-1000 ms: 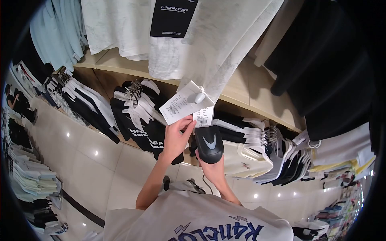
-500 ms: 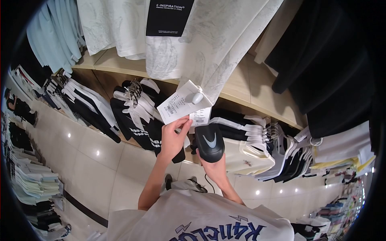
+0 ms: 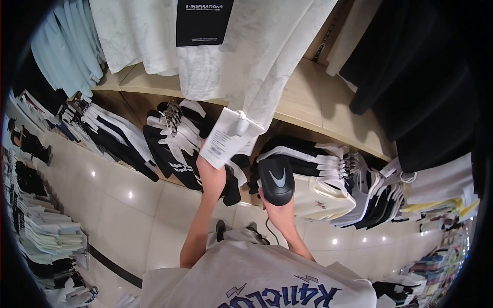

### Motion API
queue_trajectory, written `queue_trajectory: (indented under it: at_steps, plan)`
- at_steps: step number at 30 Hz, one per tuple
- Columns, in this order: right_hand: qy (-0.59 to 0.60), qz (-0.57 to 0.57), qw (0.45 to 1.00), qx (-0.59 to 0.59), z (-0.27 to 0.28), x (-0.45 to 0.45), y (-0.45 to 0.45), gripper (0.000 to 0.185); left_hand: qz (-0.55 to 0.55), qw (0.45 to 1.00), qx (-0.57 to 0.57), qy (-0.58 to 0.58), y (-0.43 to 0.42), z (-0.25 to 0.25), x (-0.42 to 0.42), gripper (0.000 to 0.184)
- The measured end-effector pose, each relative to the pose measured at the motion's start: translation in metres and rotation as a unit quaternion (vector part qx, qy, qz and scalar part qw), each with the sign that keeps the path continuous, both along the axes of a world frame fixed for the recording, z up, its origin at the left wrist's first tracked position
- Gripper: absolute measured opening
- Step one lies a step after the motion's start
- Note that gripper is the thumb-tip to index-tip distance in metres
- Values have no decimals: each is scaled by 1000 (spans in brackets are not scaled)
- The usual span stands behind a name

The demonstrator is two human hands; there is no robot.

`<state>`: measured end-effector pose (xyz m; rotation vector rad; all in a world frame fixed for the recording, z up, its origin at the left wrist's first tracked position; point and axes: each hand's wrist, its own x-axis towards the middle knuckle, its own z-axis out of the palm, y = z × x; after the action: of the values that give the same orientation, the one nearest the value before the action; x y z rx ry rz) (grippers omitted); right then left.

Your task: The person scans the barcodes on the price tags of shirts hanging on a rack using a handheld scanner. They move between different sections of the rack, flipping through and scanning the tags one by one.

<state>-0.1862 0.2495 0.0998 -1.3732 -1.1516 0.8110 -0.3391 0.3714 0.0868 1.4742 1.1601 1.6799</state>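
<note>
A white price tag [image 3: 224, 141] with printed text and a barcode hangs below the pale patterned garment [image 3: 200, 77], with a light plastic security tag [image 3: 242, 126] attached at its top. My left hand [image 3: 211, 174] is up against the lower left of the price tag. Its fingers are behind the paper, so their grip is hidden. Part of a second tag shows behind the first. My right hand [image 3: 280, 211] is wrapped round a black barcode scanner [image 3: 277, 179], held to the right of the tags and a little lower. A cable runs down from the scanner.
A wooden shelf ledge [image 3: 303, 102] crosses in front. Below it hang black and white clothes [image 3: 172, 138] on the left and a cream shirt [image 3: 321, 200] on the right. Dark garments [image 3: 411, 77] hang at upper right. A person [image 3: 28, 141] stands far left.
My left hand has shifted left and behind the price tag, where its fingertips showed at the tags' lower edge before. The second tag is now mostly covered. The scanner has moved slightly right in view.
</note>
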Motion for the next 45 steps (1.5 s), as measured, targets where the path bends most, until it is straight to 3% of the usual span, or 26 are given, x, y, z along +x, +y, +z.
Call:
queue_trajectory:
  at_steps: [1,4,11,21,23,27,33,35,36,38,41,45]
  plan:
    - [-2,-5,1000,1,0,1,0,12,-1,1000,1,1,2,0,1,26]
    - [7,-22,999,-24,0,4,-3,13,-136,980,-32,-138,16,0,9,24]
    - [23,-43,998,-37,7,11,-8,12,-233,961,-70,-130,33,20,20,29]
    - [35,-56,996,-59,7,19,-13,16,-266,949,-72,-155,41,9,26,25]
    - [39,-59,996,-59,9,19,-13,16,-294,947,-109,-75,43,9,21,25]
    - [38,-64,995,-66,12,20,-15,17,-288,946,-128,-73,34,21,25,25]
    - [29,-77,996,-29,9,22,-15,12,-287,954,-63,-53,36,6,31,23]
    - [26,-84,996,4,7,25,-13,12,-238,971,7,19,43,-19,31,36]
    - [17,-78,997,15,7,26,-13,13,-240,971,8,21,48,-36,30,36]
    - [9,-75,997,25,9,32,-10,13,-232,972,-23,42,54,-64,28,56]
    - [-19,-40,999,25,18,42,-7,15,-259,957,-108,77,42,-34,31,62]
    - [-30,-23,998,48,36,47,-3,15,-306,945,-104,48,36,-25,38,67]
